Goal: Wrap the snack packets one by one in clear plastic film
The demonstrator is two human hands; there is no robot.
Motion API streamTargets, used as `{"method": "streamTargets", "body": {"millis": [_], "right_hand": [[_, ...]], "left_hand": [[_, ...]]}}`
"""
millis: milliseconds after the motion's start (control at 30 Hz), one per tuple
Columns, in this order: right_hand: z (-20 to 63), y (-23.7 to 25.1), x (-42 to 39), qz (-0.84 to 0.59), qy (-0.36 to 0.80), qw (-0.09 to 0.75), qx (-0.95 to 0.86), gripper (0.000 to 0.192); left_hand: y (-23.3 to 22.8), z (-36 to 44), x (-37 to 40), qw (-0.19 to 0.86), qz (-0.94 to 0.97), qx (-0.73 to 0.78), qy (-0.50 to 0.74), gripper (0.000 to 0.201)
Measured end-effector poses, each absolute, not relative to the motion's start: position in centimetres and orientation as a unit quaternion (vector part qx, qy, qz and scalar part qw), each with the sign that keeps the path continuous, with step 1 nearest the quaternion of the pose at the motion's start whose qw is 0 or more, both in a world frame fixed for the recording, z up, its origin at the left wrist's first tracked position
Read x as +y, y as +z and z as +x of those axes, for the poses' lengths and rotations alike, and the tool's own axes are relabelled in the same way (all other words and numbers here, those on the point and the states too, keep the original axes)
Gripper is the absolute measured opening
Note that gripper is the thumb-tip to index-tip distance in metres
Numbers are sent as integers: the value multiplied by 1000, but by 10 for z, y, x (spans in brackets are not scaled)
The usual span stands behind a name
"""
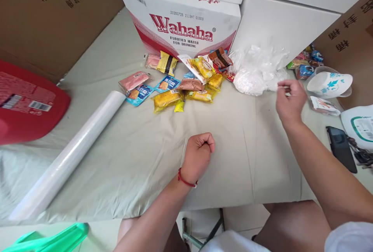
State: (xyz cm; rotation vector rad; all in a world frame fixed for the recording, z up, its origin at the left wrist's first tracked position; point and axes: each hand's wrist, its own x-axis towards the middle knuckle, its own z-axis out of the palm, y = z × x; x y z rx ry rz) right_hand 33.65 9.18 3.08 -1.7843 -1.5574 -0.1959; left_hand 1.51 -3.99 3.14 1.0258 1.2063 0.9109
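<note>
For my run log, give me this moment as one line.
left hand: fist on cloth | right hand: fingers pinched, beside plastic bags | snack packets: untouched

A crumpled heap of clear, thin plastic bags (256, 69) lies on the pale grey-green cloth of the worktop (239, 135), at about one o'clock from the worktop's middle. It is translucent white, wrinkled and puffed up, with loose edges sticking out in all directions. Its back rests against the plain white carton behind it. At its nine o'clock side it touches the nearest red and orange snack packets. Its lower right fringe, at four o'clock, lies just beside the fingertips of the right hand (290, 100), whether touching cannot be told.
</note>
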Motion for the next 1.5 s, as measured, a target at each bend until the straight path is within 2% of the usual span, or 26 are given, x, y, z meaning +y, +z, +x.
{"method": "streamTargets", "body": {"millis": [133,200,267,333,400,467,533,633,667,767,867,1033,1267,1400,1500], "right_hand": [[294,44,128,-710,-54,257,-654,24],[288,50,134,-728,-47,221,-648,13],[287,59,125,-723,-57,270,-634,3],[284,71,100,-703,-31,375,-603,7],[273,80,65,-685,105,480,-538,19],[256,81,27,-644,335,537,-430,27],[238,71,-5,-592,509,511,-361,32],[216,49,-33,-531,624,481,-311,28],[212,43,-38,-520,637,487,-295,27],[204,33,-41,-504,636,526,-257,31],[203,32,-38,-496,633,539,-252,29],[206,34,-34,-498,641,529,-246,31],[212,40,-31,-529,639,509,-230,37],[210,38,-28,-525,661,494,-206,40],[207,37,-28,-498,680,502,-193,39]], "left_hand": [[28,14,-39,606,436,537,392,10],[29,13,-39,603,438,538,395,10],[30,13,-41,604,442,534,395,10],[31,13,-44,612,442,525,393,10],[32,15,-46,625,435,513,396,10],[33,18,-48,637,419,502,408,10],[33,23,-48,640,407,498,421,9],[31,28,-48,572,438,535,441,7],[30,29,-48,529,462,553,448,7],[26,32,-49,402,540,567,474,33],[22,35,-47,343,613,522,484,46],[20,41,-44,353,621,529,458,30],[19,40,-46,340,653,508,446,30],[15,46,-46,299,698,489,430,34],[14,49,-45,262,718,487,423,23]]}}
